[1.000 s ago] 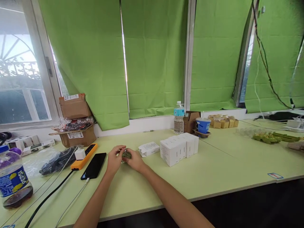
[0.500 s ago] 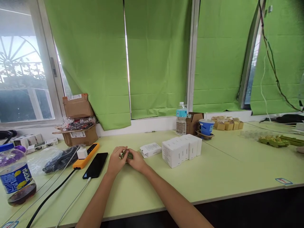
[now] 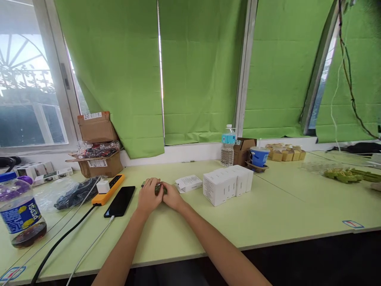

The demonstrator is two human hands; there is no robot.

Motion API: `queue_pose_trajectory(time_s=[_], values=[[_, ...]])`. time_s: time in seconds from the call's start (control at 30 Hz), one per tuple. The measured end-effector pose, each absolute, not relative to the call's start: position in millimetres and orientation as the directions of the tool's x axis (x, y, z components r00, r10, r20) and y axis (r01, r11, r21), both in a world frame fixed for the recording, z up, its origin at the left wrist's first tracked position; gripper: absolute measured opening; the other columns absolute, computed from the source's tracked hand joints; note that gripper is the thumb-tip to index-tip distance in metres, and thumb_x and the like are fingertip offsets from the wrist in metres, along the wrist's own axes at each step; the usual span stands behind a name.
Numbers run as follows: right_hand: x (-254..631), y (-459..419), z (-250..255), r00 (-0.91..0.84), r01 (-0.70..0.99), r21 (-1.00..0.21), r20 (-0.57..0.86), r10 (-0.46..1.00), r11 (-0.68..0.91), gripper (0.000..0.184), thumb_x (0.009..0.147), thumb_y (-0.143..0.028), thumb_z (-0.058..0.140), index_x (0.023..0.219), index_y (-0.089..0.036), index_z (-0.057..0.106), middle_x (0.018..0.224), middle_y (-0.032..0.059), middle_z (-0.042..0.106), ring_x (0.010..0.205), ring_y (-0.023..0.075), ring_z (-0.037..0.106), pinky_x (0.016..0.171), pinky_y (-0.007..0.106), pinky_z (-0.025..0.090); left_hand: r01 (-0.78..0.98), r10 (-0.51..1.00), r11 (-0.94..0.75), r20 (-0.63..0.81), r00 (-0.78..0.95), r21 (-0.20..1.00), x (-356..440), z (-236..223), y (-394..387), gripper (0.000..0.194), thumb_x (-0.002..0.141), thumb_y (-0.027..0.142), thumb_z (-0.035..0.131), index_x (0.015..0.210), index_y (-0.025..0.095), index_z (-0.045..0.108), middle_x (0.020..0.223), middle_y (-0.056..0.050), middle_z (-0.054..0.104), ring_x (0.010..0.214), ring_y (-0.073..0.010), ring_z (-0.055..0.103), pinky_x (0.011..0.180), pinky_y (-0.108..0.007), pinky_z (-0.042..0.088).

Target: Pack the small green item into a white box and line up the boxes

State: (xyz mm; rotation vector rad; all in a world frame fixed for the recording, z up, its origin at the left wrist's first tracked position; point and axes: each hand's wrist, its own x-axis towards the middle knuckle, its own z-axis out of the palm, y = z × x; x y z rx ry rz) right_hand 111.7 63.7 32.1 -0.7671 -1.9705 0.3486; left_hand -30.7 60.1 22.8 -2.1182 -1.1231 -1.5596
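My left hand (image 3: pixel 150 195) and my right hand (image 3: pixel 173 197) meet just above the tabletop, both closed around a small dark green object (image 3: pixel 160 190). Fingers cover most of it, so I cannot tell its kind. A dark tip pokes out past the left side of my left hand; whether it belongs to the same object is unclear. Right of my hands lies a small white carton (image 3: pixel 189 183), its left end flap open. Beyond that stands a block of several white printed boxes (image 3: pixel 228 184). A black phone (image 3: pixel 120 201) with a white cable plugged in rests left of my hands.
An orange power strip (image 3: pixel 108 190) with a white charger and a Pepsi bottle (image 3: pixel 20 212) are at the left. Cardboard boxes (image 3: pixel 99 149) stand at the back left. Along the back are a water bottle (image 3: pixel 227 149), a blue cup (image 3: pixel 259 157) and small tan boxes (image 3: pixel 286 153).
My left hand has turned more palm-down over the green object, hiding more of it. The whole view has shifted slightly; both hands stay together at about the same place.
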Motion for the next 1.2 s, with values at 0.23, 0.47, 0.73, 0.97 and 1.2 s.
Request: queue_pose_trajectory(time_s=[0.23, 0.47, 0.73, 0.97, 1.2], values=[[111.8, 64.0, 31.1, -0.351, 0.392, -0.528, 0.672, 0.653, 0.754, 0.040, 0.080, -0.013, 0.051, 0.117, -0.016, 0.067, 0.111, 0.0035, 0.070, 0.098, 0.0169, 0.064, 0.086, 0.026, 0.047, 0.723, 0.449, -0.634, 0.892, 0.057, 0.273, -29.3, 22.4, 57.3, 0.013, 0.091, 0.030, 0.053, 0.102, 0.021, 0.054, 0.108, -0.008, 0.062, 0.103, -0.0253, 0.059, 0.076, -0.036, 0.043], [112.3, 63.3, 32.6, -0.354, 0.412, -0.537, 0.650, 0.673, 0.736, 0.034, 0.080, -0.016, 0.056, 0.112, -0.015, 0.068, 0.101, 0.0033, 0.070, 0.090, 0.0161, 0.062, 0.083, 0.026, 0.046, 0.638, 0.469, -0.699, 0.881, 0.066, 0.325, -36.0, 23.4, 58.0, 0.027, 0.092, 0.038, 0.055, 0.113, 0.021, 0.054, 0.110, -0.007, 0.062, 0.098, -0.0208, 0.060, 0.080, -0.034, 0.047], [117.3, 65.1, 34.0, -0.353, 0.455, -0.586, 0.572, 0.740, 0.670, 0.038, 0.078, -0.036, 0.073, 0.111, -0.017, 0.068, 0.097, 0.0017, 0.069, 0.087, 0.0150, 0.061, 0.078, 0.025, 0.043, 0.678, 0.514, -0.506, 0.818, -0.260, 0.533, -59.7, 19.4, 75.3, 0.035, 0.100, 0.041, 0.039, 0.125, 0.018, 0.045, 0.110, -0.009, 0.063, 0.091, -0.0211, 0.061, 0.078, -0.036, 0.048], [123.2, 67.3, 36.0, -0.358, 0.501, -0.546, 0.575, 0.735, 0.671, 0.044, 0.077, -0.042, 0.074, 0.115, -0.018, 0.069, 0.100, 0.0018, 0.070, 0.090, 0.0168, 0.062, 0.082, 0.027, 0.044, 0.876, 0.681, -0.345, 0.732, -0.015, 0.338, -83.6, 4.2, 106.5, 0.055, 0.088, 0.020, 0.044, 0.142, 0.007, 0.048, 0.150, -0.020, 0.041, 0.134, -0.0362, 0.042, 0.108, -0.048, 0.036], [122.4, 73.8, 30.4, -0.341, 0.514, -0.537, 0.587, 0.734, 0.668, 0.044, 0.078, -0.044, 0.074, 0.114, -0.020, 0.069, 0.099, 0.0014, 0.069, 0.090, 0.0162, 0.061, 0.082, 0.026, 0.044, 0.920, 0.757, -0.312, 0.647, 0.091, 0.236, -87.5, 6.8, 121.5, 0.045, 0.095, 0.029, 0.043, 0.134, 0.013, 0.058, 0.137, -0.017, 0.054, 0.125, -0.0330, 0.050, 0.103, -0.046, 0.037]])
